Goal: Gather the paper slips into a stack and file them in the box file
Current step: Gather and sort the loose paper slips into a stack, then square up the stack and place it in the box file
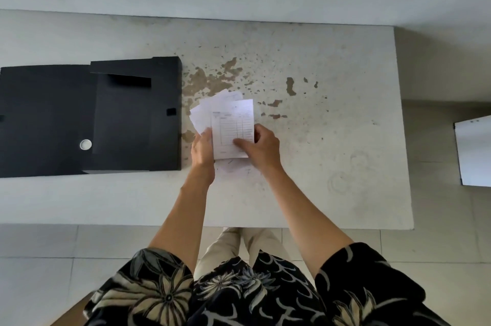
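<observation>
Left hand (203,149) and right hand (261,149) both clasp fanned paper slips (231,129) above a worn white table (332,113) | slips' long axis runs away from the person | open black box file (90,118) lies flat just left

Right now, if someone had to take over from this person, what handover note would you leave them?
Left hand: holds the paper slips from the left edge.
Right hand: thumb on the top slip, gripping the right edge.
Slips: gathered in both hands above the table, fanned out, not squared.
Box file: lies open on the table, left of the hands; no slips visible inside.
Done: gathering. Left: square the stack, put it in the box file.
</observation>
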Demonstrator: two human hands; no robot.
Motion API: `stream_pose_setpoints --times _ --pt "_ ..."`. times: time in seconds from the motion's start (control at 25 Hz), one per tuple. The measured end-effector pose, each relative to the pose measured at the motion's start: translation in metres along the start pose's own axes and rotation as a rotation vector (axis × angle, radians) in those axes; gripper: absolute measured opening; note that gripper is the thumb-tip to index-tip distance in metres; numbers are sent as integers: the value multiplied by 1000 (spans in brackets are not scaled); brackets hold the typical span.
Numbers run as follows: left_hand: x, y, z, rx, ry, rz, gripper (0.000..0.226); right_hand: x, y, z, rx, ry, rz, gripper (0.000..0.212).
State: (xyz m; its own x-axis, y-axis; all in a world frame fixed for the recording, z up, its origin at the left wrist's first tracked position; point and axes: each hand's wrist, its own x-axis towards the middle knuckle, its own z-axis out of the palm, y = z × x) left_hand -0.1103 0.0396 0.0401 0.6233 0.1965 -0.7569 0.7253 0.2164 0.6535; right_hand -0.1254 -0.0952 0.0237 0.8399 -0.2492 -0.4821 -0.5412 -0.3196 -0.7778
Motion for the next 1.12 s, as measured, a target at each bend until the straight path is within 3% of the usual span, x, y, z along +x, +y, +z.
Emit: stream_pose_setpoints --times 0.08,0.16,0.24,0.28,0.36,0.48,0.6,0.72,0.88,1.12 --pt "1 0 -1 -25 -67 -3 44 -1 1 9 -62 -31 -20 33" --pt "3 -1 -2 112 -95 94 29 -1 1 11 -121 9 -52 40" --pt "3 2 -2 214 -71 155 27 5 6 8 -214 208 -98 63" --pt "4 4 -3 206 -69 151 30 8 6 3 -196 279 -77 77" --pt "4 11 -5 195 -92 152 29 15 1 -16 35 205 31 87" --pt "7 29 -3 286 -94 248 29 26 -18 -42 213 -7 -69 45" --pt "6 52 5 283 -78 445 22 29 -50 -50 205 33 -289 17" --pt "9 70 18 249 -113 575 26 37 -69 -50 266 71 -364 26" --pt "25 68 27 338 -82 474 50 48 -62 -35 186 13 -287 44" --pt "35 67 30 349 -83 499 23 57 -52 -23 91 89 -271 25"
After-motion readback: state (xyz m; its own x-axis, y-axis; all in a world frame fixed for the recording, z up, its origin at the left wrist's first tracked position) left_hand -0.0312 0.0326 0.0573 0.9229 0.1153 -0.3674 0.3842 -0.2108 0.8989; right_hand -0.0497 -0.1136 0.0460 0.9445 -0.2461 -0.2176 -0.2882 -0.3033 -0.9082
